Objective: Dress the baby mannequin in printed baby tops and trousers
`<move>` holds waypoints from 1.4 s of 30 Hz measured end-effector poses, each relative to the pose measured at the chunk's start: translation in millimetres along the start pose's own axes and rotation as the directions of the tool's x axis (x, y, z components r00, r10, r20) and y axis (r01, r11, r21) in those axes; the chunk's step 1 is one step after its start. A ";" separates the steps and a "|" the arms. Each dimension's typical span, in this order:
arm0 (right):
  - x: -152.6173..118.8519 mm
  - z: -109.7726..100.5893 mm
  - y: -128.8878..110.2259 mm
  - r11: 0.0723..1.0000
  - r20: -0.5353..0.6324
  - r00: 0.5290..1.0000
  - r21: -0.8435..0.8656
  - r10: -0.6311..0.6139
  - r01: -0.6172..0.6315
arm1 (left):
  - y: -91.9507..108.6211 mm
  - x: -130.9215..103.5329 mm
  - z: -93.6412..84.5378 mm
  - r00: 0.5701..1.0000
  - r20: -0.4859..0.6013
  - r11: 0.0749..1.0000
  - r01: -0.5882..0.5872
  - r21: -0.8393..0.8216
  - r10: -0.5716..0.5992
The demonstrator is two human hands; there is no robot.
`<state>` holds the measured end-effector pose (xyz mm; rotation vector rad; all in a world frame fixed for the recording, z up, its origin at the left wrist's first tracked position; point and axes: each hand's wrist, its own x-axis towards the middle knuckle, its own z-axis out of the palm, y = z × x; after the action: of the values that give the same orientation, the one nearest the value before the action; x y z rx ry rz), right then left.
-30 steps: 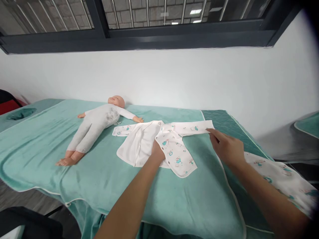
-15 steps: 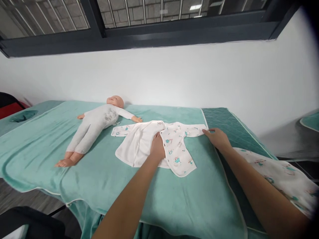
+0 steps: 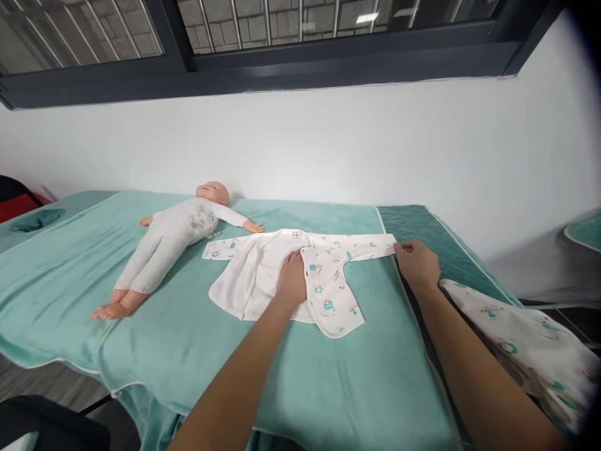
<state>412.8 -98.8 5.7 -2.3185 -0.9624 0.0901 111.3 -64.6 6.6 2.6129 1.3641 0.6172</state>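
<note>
A white baby shirt (image 3: 328, 282) with a small coloured print lies spread on the green blanket, its front open and its plain lining showing. My left hand (image 3: 292, 279) rests flat on the lining with fingers stretched forward; the printed front panel covers its right side and thumb. At the end of the right-side sleeve, my right hand (image 3: 416, 260) pinches the cuff between thumb and fingers. That sleeve is drawn out straight. A baby doll (image 3: 173, 235) in a white body suit lies on its back to the left, one hand close to the other sleeve.
The green blanket (image 3: 375, 382) covers most of the bed, with a darker quilted cover (image 3: 422, 232) showing at right. Another printed white cloth (image 3: 521, 338) lies beside my right forearm. Behind are a white wall (image 3: 300, 150) and a barred window. A black object (image 3: 51, 423) stands front left.
My right hand has moved a little to the right with the cuff, and the sleeve is straighter. My left hand stays inside the shirt. The view has shifted slightly.
</note>
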 end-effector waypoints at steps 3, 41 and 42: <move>0.7 -3.9 0.2 1.000 -0.009 1.000 -0.015 0.013 -0.013 | 1.3 -0.1 -1.4 1.000 0.008 1.000 0.001 0.009 -0.001; -29.5 17.4 -48.5 0.841 0.230 0.928 0.524 -0.292 0.134 | 71.2 -35.3 -0.2 0.973 0.033 0.959 -0.218 -0.182 0.228; -26.5 16.7 -46.1 0.852 0.222 0.932 0.503 -0.287 0.143 | 75.0 -39.1 -0.5 0.964 0.049 0.953 -0.247 -0.177 0.260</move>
<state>360.1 -82.7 14.0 -1.7513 -1.1870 0.5303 147.9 -140.0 17.8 2.6608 0.9177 0.6327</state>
